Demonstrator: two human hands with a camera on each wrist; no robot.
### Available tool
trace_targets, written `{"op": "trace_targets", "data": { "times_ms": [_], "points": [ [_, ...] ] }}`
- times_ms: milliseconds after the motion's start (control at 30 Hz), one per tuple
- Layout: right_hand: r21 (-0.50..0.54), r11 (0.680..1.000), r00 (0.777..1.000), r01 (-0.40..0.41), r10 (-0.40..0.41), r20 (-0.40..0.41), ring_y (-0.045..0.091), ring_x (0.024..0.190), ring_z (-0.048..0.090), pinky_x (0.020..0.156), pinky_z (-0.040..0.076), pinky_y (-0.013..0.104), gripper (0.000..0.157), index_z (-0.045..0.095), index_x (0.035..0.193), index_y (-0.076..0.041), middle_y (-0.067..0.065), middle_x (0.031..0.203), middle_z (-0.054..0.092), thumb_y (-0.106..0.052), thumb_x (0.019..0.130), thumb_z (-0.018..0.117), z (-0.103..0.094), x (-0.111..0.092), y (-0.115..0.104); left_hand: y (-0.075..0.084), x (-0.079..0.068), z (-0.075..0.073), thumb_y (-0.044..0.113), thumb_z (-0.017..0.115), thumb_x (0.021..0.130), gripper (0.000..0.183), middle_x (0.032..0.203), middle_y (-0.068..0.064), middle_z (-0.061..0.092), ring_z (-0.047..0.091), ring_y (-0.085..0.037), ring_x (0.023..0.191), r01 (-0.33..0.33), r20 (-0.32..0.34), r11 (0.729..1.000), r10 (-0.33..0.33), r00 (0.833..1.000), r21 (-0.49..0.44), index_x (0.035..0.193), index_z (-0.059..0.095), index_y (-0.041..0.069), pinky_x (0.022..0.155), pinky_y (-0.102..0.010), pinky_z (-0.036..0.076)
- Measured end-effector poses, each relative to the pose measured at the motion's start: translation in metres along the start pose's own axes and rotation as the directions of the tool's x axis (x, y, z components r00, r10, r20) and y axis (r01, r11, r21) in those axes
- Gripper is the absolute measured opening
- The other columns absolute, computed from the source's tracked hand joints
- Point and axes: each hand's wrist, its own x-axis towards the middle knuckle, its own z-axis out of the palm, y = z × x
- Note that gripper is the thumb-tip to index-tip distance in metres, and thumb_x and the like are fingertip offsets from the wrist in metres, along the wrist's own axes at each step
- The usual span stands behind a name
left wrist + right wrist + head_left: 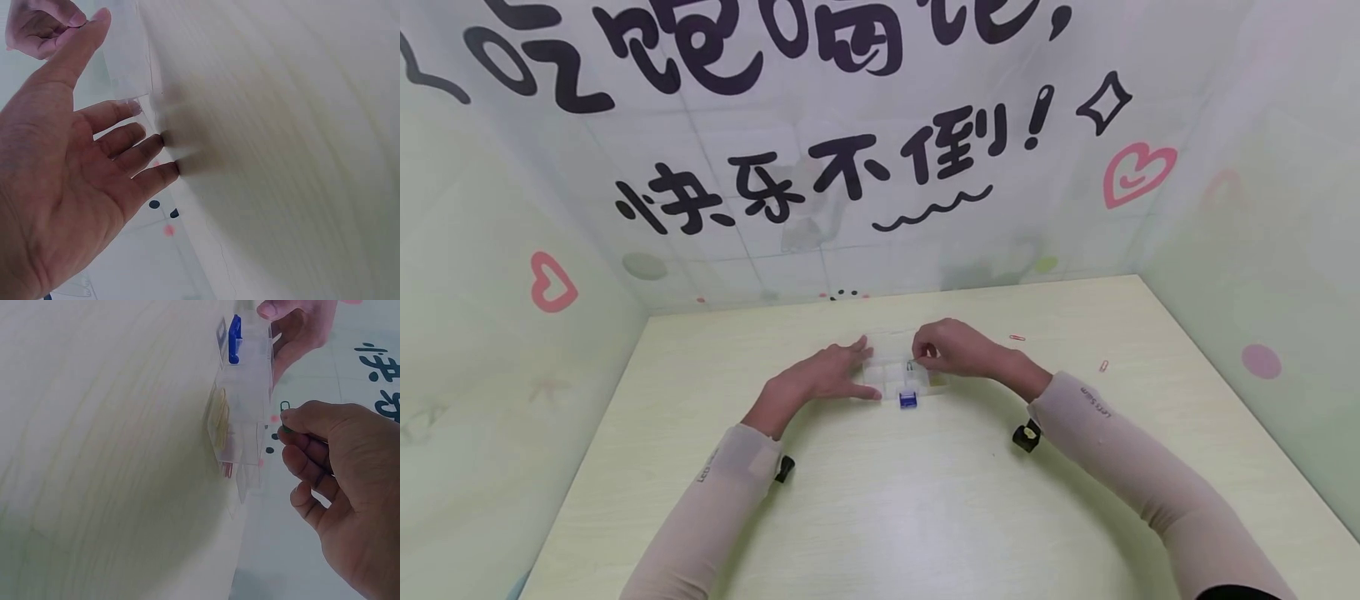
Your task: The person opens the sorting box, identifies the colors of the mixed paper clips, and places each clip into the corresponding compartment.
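Note:
A clear plastic compartment box [895, 377] sits toward the back of the table, its clear lid [891, 343] raised behind it. My left hand [831, 372] rests at the box's left end with fingers spread, thumb at the near edge and fingers toward the lid. In the left wrist view those fingers [150, 178] look mostly straight. Between thumb and forefinger, my right hand [958, 348] pinches a dark green paper clip [285, 406] above the compartments. Tan strands [222, 422] and red paper clips [228, 469] lie inside the box. A blue piece [908, 400] is at its front edge.
Two red paper clips lie on the table to the right, one farther back [1017, 337] and one nearer [1103, 365]. A printed wall sheet [880, 267] rises behind the table's back edge. Side panels [1247, 275] stand left and right.

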Motion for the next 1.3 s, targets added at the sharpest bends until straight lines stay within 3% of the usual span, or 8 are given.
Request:
{"op": "trace_targets", "data": {
  "times_ms": [300, 567, 1300],
  "points": [
    [-0.027, 1.0, 1.0, -0.008, 0.008, -0.007, 0.011, 0.081, 0.063, 0.074, 0.055, 0.028, 0.006, 0.077, 0.096, -0.009, -0.001, 0.092, 0.072, -0.005, 0.096, 0.073, 0.006, -0.003, 0.0, 0.0, 0.0, 0.0, 0.062, 0.075, 0.092, 0.1, 0.174, -0.015, 0.023, 0.035, -0.037, 0.155, -0.021, -0.009, 1.0, 0.021, 1.0, 0.009, 0.165, 0.035, 0.005, 0.123, -0.049, 0.037],
    [-0.017, 0.997, 0.997, -0.073, 0.073, -0.036, 0.022, 0.087, 0.068, 0.077, 0.056, 0.033, 0.006, 0.078, 0.1, -0.006, 0.002, 0.096, 0.073, -0.009, 0.095, 0.077, -0.006, -0.017, 0.004, -0.001, 0.001, 0.001, 0.063, 0.075, 0.092, 0.101, 0.174, -0.014, 0.023, 0.035, -0.037, 0.156, -0.012, -0.003, 1.0, 0.012, 1.0, 0.006, 0.165, 0.034, 0.006, 0.123, -0.05, 0.036],
    [-0.039, 0.979, 0.975, -0.202, 0.197, -0.103, 0.033, 0.09, 0.068, 0.081, 0.057, 0.046, 0.016, 0.075, 0.108, 0.004, 0.012, 0.1, 0.074, -0.001, 0.092, 0.078, -0.046, -0.08, 0.061, 0.0, 0.0, 0.001, 0.062, 0.075, 0.092, 0.1, 0.175, -0.013, 0.021, 0.033, -0.038, 0.156, -0.013, 0.002, 1.0, 0.013, 1.0, 0.011, 0.165, 0.034, 0.007, 0.124, -0.05, 0.035]
  ]
}}
